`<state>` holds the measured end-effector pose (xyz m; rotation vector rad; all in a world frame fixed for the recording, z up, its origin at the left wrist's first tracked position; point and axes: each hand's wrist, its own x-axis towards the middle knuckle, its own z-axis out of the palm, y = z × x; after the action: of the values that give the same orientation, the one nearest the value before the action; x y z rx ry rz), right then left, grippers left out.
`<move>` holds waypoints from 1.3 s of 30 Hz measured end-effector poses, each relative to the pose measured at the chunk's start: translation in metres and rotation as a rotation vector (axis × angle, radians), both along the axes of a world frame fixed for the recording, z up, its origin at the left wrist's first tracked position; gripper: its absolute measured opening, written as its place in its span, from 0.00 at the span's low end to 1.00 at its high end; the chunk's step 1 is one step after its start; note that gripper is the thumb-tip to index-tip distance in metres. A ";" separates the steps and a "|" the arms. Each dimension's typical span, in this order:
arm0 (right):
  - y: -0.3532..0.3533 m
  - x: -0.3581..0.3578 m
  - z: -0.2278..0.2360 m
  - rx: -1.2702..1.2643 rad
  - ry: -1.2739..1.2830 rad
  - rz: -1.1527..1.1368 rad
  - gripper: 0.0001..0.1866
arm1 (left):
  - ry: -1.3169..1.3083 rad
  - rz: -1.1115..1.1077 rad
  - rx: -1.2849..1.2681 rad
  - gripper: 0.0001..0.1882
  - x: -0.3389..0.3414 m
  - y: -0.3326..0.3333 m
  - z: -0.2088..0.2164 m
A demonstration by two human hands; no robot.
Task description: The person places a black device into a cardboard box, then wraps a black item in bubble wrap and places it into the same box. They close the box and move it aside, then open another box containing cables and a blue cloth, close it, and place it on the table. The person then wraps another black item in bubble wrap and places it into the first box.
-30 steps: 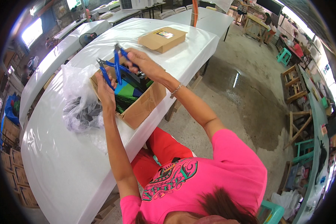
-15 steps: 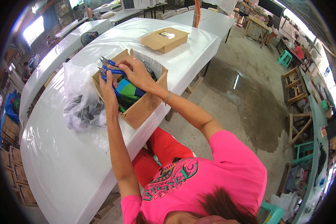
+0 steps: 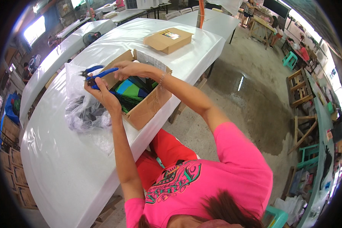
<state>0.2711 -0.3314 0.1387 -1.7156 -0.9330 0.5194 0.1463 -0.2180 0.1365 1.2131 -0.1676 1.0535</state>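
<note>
Above the left side of an open cardboard box (image 3: pixel 146 114), my left hand (image 3: pixel 105 95) is closed around blue-handled pliers (image 3: pixel 107 72) with dark jaws pointing left. More than one pair may be there; the blue handles overlap. My right hand (image 3: pixel 132 70) pinches the end of a blue handle from the right, over the box. Inside the box lie a blue and green striped item (image 3: pixel 130 88) and black netting with green edging (image 3: pixel 127 102). Printed paper lines the far inner wall. My right forearm crosses above the box's right side.
A crumpled clear plastic bag (image 3: pixel 85 114) with dark contents lies left of the box. Farther back on the white-covered table (image 3: pixel 64 163) is a closed flat cardboard box (image 3: pixel 169 40). A green stool (image 3: pixel 275 217) stands close at right. Other people work in the background.
My left hand and the pliers have moved left, out past the box's left edge. My right hand has shifted slightly and turned flatter, its fingers now at a handle's end.
</note>
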 end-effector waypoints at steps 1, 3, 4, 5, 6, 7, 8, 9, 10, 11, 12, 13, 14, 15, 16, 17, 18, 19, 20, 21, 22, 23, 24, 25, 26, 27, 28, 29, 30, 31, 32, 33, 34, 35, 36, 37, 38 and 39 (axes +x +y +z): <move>0.010 0.013 -0.003 -0.221 -0.110 0.039 0.32 | 0.010 0.027 0.021 0.17 0.001 0.001 -0.001; 0.035 0.007 -0.011 -0.495 -0.244 0.061 0.35 | 0.037 0.103 0.060 0.19 0.003 0.012 -0.009; 0.045 0.003 -0.016 -0.632 -0.314 0.066 0.36 | 0.051 0.098 0.048 0.19 0.003 0.013 -0.009; 0.055 -0.001 -0.023 -0.675 -0.315 0.076 0.37 | 0.066 0.097 0.035 0.19 0.002 0.015 -0.010; 0.060 -0.001 -0.038 -0.721 -0.316 0.078 0.37 | 0.078 0.087 0.021 0.20 0.003 0.014 -0.009; 0.061 0.007 -0.057 -0.809 -0.399 0.110 0.37 | 0.075 0.077 0.024 0.19 0.006 0.006 -0.006; 0.062 0.014 -0.075 -0.892 -0.484 0.146 0.37 | 0.072 0.066 0.027 0.18 0.007 -0.003 -0.003; 0.074 0.009 -0.085 -1.003 -0.662 0.249 0.36 | 0.073 0.076 0.032 0.18 0.007 -0.003 -0.002; 0.075 0.012 -0.088 -1.027 -0.710 0.260 0.35 | 0.082 0.078 0.036 0.18 0.009 -0.003 -0.003; 0.074 0.016 -0.090 -1.051 -0.755 0.265 0.33 | 0.090 0.075 0.039 0.18 0.012 -0.004 -0.004; 0.082 0.011 -0.088 -1.066 -0.805 0.291 0.32 | 0.105 0.091 0.041 0.18 0.014 0.001 -0.007; 0.093 -0.003 -0.069 -0.990 -0.666 0.295 0.31 | 0.138 0.114 0.024 0.19 0.008 0.015 -0.010; 0.093 -0.012 -0.059 -0.925 -0.520 0.290 0.29 | 0.168 0.124 0.004 0.20 0.001 0.019 -0.009; 0.079 -0.001 -0.059 -0.827 -0.377 0.208 0.33 | 0.188 0.104 -0.019 0.20 0.000 0.012 -0.005; 0.067 0.012 -0.060 -0.730 -0.237 0.141 0.37 | 0.153 0.176 0.007 0.20 0.008 0.009 -0.009; 0.069 0.001 -0.044 -0.682 -0.492 0.177 0.35 | 0.153 0.234 0.028 0.19 0.004 0.022 -0.013; 0.052 0.019 -0.046 -0.606 -0.582 0.141 0.37 | 0.117 0.229 -0.012 0.18 0.007 0.014 -0.010; 0.053 0.007 -0.024 -0.682 -0.339 0.098 0.36 | 0.103 0.249 -0.050 0.18 0.008 0.022 -0.015; 0.029 0.024 -0.030 -0.491 -0.375 0.077 0.34 | 0.073 0.212 -0.091 0.18 0.012 0.014 -0.014; 0.018 0.030 -0.024 -0.464 -0.266 0.044 0.32 | 0.082 0.178 -0.123 0.18 0.009 0.010 -0.014; 0.013 0.021 -0.013 -0.386 -0.158 0.021 0.36 | 0.093 0.156 -0.152 0.18 0.004 0.011 -0.011; 0.007 0.009 0.001 -0.311 -0.176 0.013 0.35 | 0.097 0.127 -0.181 0.18 0.000 0.012 -0.008; -0.004 0.006 0.008 -0.276 -0.147 0.015 0.35 | 0.072 0.123 -0.191 0.16 0.002 0.010 -0.008; -0.010 0.005 0.011 -0.238 -0.117 0.024 0.35 | 0.049 0.127 -0.199 0.15 0.007 0.010 -0.009; -0.014 0.004 0.013 -0.201 -0.087 0.033 0.35 | 0.026 0.129 -0.207 0.13 0.010 0.012 -0.011; -0.016 0.004 0.015 -0.222 -0.126 0.019 0.37 | 0.044 0.183 -0.164 0.13 0.014 0.014 -0.013; -0.019 0.002 0.016 -0.187 -0.105 0.035 0.38 | 0.043 0.184 -0.157 0.13 0.016 0.015 -0.015; -0.021 0.001 0.016 -0.152 -0.084 0.051 0.38 | 0.043 0.185 -0.150 0.13 0.017 0.017 -0.018; -0.021 -0.001 0.015 -0.117 -0.061 0.067 0.39 | 0.044 0.188 -0.142 0.13 0.017 0.018 -0.019; -0.018 -0.004 0.011 -0.203 -0.099 0.067 0.39 | 0.043 0.191 -0.141 0.13 0.017 0.019 -0.020; -0.015 -0.007 0.006 -0.288 -0.138 0.067 0.39 | 0.041 0.196 -0.139 0.13 0.018 0.020 -0.020; -0.012 -0.010 0.001 -0.373 -0.178 0.063 0.40 | 0.039 0.197 -0.137 0.13 0.017 0.019 -0.020; -0.015 0.000 -0.011 -0.400 -0.405 0.053 0.39 | 0.039 0.186 -0.131 0.13 0.019 0.015 -0.019; -0.016 0.014 -0.027 -0.426 -0.632 0.041 0.38 | 0.038 0.175 -0.126 0.13 0.021 0.011 -0.018; -0.008 0.015 -0.028 -0.442 -0.864 0.046 0.37 | 0.036 0.182 -0.118 0.13 0.021 0.013 -0.018; -0.003 0.016 -0.026 -0.525 -0.748 -0.010 0.35 | 0.042 0.192 -0.109 0.13 0.020 0.014 -0.018; 0.004 0.017 -0.026 -0.629 -0.571 0.020 0.35 | 0.048 0.200 -0.100 0.13 0.019 0.014 -0.018; 0.014 0.016 -0.025 -0.728 -0.392 0.049 0.34 | 0.048 0.205 -0.088 0.13 0.018 0.014 -0.019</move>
<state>0.2873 -0.3176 0.1140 -2.5204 -1.1455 0.6124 0.1647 -0.2036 0.1180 1.1923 0.0412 1.1958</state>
